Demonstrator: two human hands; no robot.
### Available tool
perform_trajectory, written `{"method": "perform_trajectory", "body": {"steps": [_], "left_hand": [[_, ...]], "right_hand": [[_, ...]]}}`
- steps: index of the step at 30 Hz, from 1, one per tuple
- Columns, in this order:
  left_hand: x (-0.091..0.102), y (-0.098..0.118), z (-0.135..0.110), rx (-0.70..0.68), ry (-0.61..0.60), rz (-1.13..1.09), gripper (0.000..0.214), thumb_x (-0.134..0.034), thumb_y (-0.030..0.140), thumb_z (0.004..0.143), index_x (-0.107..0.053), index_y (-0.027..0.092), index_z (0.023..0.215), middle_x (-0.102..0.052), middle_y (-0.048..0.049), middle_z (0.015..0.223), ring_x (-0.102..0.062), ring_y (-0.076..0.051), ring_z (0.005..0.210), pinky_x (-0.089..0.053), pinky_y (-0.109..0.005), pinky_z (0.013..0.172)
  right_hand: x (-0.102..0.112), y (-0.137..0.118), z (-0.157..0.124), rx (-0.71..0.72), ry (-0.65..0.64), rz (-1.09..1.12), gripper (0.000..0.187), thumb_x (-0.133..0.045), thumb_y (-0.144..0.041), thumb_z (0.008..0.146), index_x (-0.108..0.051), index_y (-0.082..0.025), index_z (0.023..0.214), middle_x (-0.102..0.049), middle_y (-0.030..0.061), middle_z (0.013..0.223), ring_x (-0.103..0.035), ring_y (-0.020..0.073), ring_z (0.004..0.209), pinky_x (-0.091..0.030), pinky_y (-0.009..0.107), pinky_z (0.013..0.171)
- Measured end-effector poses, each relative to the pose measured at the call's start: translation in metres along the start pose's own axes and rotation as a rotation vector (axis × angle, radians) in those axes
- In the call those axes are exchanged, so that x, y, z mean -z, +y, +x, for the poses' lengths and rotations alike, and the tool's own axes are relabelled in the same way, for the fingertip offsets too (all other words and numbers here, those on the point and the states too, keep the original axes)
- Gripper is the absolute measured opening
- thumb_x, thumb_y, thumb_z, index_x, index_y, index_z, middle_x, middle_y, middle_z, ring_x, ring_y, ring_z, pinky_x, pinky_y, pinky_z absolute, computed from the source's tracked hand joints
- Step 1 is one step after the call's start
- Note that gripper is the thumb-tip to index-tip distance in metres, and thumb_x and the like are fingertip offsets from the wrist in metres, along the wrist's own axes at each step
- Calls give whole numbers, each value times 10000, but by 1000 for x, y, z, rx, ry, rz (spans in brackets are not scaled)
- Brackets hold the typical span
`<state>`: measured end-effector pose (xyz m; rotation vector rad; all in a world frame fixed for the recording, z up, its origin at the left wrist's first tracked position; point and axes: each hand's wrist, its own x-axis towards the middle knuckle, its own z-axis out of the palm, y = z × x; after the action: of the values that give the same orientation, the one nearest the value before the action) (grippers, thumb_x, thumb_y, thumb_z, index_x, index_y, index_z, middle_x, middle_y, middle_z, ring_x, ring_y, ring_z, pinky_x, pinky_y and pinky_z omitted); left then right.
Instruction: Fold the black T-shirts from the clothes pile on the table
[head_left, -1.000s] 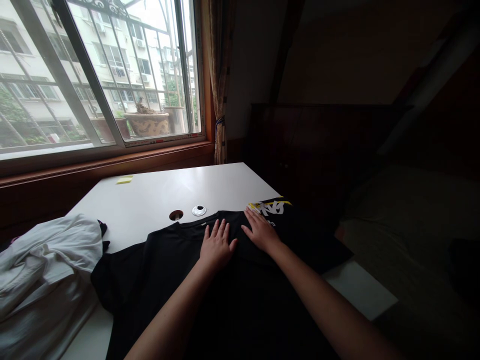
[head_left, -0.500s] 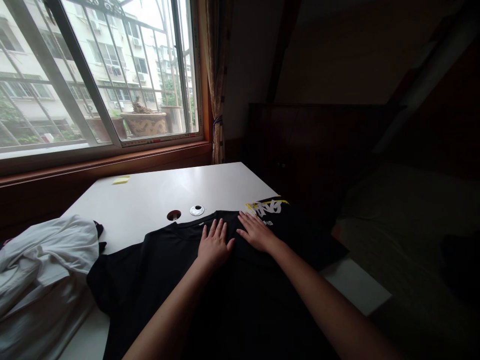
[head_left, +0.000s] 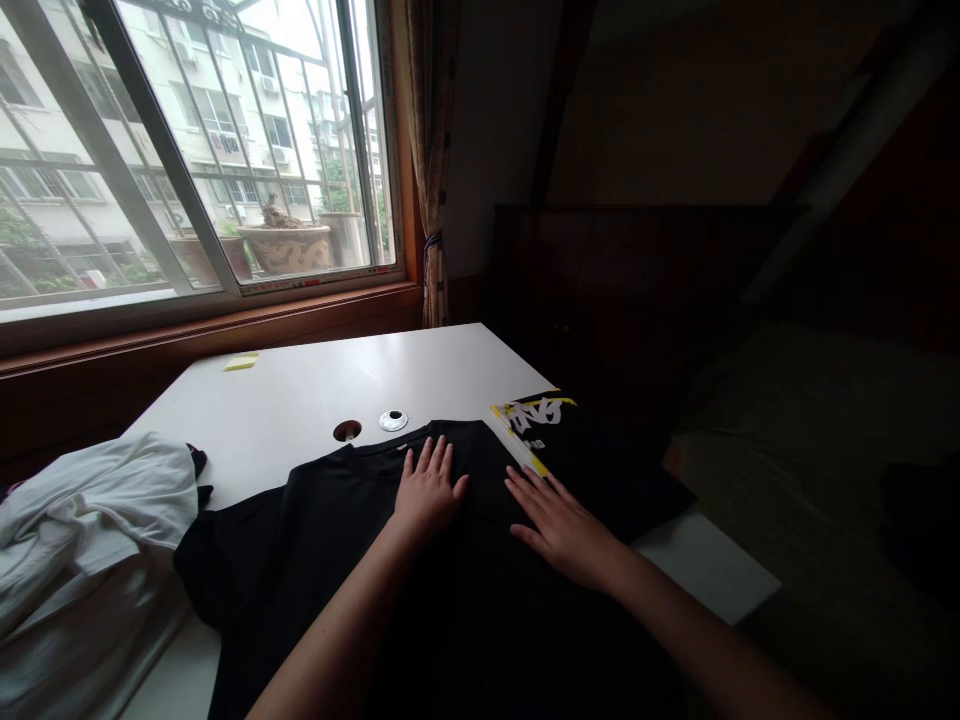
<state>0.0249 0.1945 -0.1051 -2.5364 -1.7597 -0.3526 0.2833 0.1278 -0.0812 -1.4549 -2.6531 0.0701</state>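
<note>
A black T-shirt (head_left: pixel 330 530) lies spread on the white table (head_left: pixel 315 385), its collar toward the window. Its right side is folded over, and a yellow and white print (head_left: pixel 534 415) shows on that fold. My left hand (head_left: pixel 429 490) rests flat and open on the shirt just below the collar. Lower on the folded part lies my right hand (head_left: pixel 562 525), flat with fingers stretched out, close to the fold's edge.
A crumpled white garment (head_left: pixel 90 510) lies at the table's left end. A cable hole (head_left: pixel 347 431) and its round cap (head_left: pixel 394 420) sit behind the collar, a yellow note (head_left: pixel 241 362) farther back. A bed (head_left: pixel 817 440) stands to the right, a window (head_left: pixel 187 150) behind.
My right hand has slid from near the collar down and to the right along the folded part, uncovering more of the print. My left hand has stayed in place.
</note>
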Motion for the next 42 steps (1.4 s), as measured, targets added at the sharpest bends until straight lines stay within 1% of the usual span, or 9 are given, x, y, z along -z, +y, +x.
{"method": "perform_trajectory", "body": {"steps": [5,9,14,17,20,24,29,36,42], "left_hand": [[1,1,0,3,4,-23,665,-305,566,1034,-338,169,1567,-221,-72,1645,-118,-281,1538,-111,-567,1238],[3,2,-1,5,3,-59,638,-353,553,1029,-362,195,1557,-240,-73,1641,-126,-287,1535,-118,-567,1238],[14,-1,4,34,10,-140,543,-362,442,1054,-402,189,1532,-333,-69,1610,-196,-278,1521,-208,-535,1230],[30,-11,5,57,26,-190,488,-310,314,1065,-407,195,1527,-389,-66,1586,-274,-253,1498,-343,-468,1186],[48,-30,-10,29,67,-211,487,-314,254,1052,-394,240,1533,-370,-34,1600,-216,-212,1517,-311,-441,1209],[56,-67,-52,-33,111,-58,517,-372,335,1053,-364,179,1546,-300,-76,1629,-115,-254,1536,-197,-506,1243],[42,-111,-91,146,-31,144,624,-354,489,1048,-347,122,1553,-246,-132,1633,-172,-299,1523,-209,-534,1224],[40,-116,-78,177,-77,165,636,-295,509,1048,-303,157,1577,-198,-89,1647,-147,-257,1533,-150,-504,1240],[43,-114,-72,173,-89,163,653,-283,511,1053,-274,130,1583,-173,-99,1650,-128,-254,1536,-130,-517,1243]], "right_hand": [[2,-6,-24,-6,-15,8,708,-322,-631,1016,-146,-300,1616,-166,31,1666,-168,280,1537,-210,547,1236],[11,-11,-19,-5,47,3,636,-321,-561,1040,-205,-297,1607,-218,35,1653,-206,277,1528,-193,557,1242],[16,-14,21,-9,150,21,592,-273,-468,1066,-307,-188,1586,-235,82,1648,-230,255,1523,-223,486,1249],[7,-13,55,-27,138,68,623,-262,-487,1061,-341,-138,1572,-255,114,1639,-256,268,1514,-259,465,1239],[-5,-12,85,-70,79,70,687,-232,-541,1051,-322,-105,1575,-225,131,1646,-237,280,1519,-249,465,1238],[-16,-8,104,-88,10,39,762,-200,-616,1028,-291,-103,1584,-186,123,1658,-176,270,1536,-188,460,1250],[-19,-1,109,-96,16,38,792,-199,-657,1008,-269,-128,1594,-180,104,1665,-153,254,1542,-151,457,1257],[-22,12,117,-150,5,34,789,-188,-676,996,-246,-179,1606,-172,80,1671,-147,258,1544,-127,477,1255],[-19,12,133,-162,19,-2,840,-182,-687,990,-296,-105,1585,-184,118,1664,-134,270,1546,-115,464,1257]]}}
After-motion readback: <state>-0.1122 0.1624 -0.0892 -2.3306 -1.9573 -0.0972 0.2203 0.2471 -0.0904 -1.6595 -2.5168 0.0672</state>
